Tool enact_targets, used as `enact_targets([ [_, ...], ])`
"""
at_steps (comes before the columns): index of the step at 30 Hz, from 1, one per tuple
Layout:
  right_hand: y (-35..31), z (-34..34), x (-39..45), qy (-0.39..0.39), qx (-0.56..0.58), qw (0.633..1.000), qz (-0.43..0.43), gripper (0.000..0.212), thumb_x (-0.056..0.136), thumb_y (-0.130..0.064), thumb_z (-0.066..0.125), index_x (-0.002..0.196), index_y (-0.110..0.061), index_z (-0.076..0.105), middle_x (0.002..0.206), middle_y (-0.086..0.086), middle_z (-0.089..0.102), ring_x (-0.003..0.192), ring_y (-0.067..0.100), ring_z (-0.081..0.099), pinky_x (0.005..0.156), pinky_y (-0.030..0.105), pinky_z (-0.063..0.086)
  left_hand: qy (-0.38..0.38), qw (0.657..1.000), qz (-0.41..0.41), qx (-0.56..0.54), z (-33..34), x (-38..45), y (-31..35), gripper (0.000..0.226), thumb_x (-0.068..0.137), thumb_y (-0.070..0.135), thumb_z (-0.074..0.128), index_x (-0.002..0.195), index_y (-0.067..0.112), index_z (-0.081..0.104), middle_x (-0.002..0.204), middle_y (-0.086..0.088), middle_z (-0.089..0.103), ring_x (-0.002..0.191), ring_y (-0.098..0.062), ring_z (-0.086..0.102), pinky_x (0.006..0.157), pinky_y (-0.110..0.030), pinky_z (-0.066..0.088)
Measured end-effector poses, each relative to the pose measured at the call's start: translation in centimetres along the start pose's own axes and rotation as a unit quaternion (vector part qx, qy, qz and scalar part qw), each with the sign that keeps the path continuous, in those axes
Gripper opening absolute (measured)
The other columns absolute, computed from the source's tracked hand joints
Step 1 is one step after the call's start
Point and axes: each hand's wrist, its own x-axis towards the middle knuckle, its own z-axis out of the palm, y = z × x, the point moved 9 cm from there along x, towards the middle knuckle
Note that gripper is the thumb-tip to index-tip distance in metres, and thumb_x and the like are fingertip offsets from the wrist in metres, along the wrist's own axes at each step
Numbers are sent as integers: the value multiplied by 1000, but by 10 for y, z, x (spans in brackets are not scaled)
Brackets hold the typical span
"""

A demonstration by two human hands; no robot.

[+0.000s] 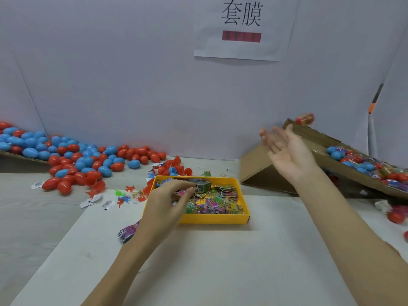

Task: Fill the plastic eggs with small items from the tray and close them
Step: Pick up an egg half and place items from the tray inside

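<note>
A yellow tray (pixel 207 219) of small colourful packets sits at the middle of the table. My left hand (pixel 170 199) reaches into its left side and pinches a small grey-green packet (pixel 202 187). My right hand (pixel 287 151) is raised to the right of the tray, palm up, fingers spread and empty. A blurred red egg (pixel 305 118) is in the air just beyond it, above the upper edge of the cardboard box (pixel 260 166). Red and blue closed eggs (pixel 362 164) lie in that tilted box.
A big pile of red and blue eggs (pixel 72 157) spreads over the left of the table, with open red halves (pixel 174 166) behind the tray. Small plastic figures (pixel 128 195) and paper tags lie left of the tray. A purple packet (pixel 129 233) lies under my left forearm.
</note>
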Motion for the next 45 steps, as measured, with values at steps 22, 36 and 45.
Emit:
enact_targets([
  [22,127,-30,-31,-87,-303,949,25,25,106,-14,52,105,-7,76,90,11,78,81,16,74,67,19,59,-41,931,-161,327,-22,117,-135,33,103,31,54,125,9,65,129,-15,58,120,-36,54,100,-48,49],
  [36,125,-26,-34,-104,-314,944,-1,25,107,-13,51,102,-7,75,83,8,77,76,14,72,69,19,59,-14,971,-132,199,-28,107,-123,24,93,7,69,117,7,66,115,-8,68,95,-17,61,71,-20,50],
  [45,121,-34,-35,-86,-181,978,62,24,106,-10,52,110,-1,74,88,9,76,78,13,72,72,20,60,-6,958,-175,-227,4,6,-20,19,96,18,71,115,20,70,100,2,79,89,-14,77,75,-19,58],
])
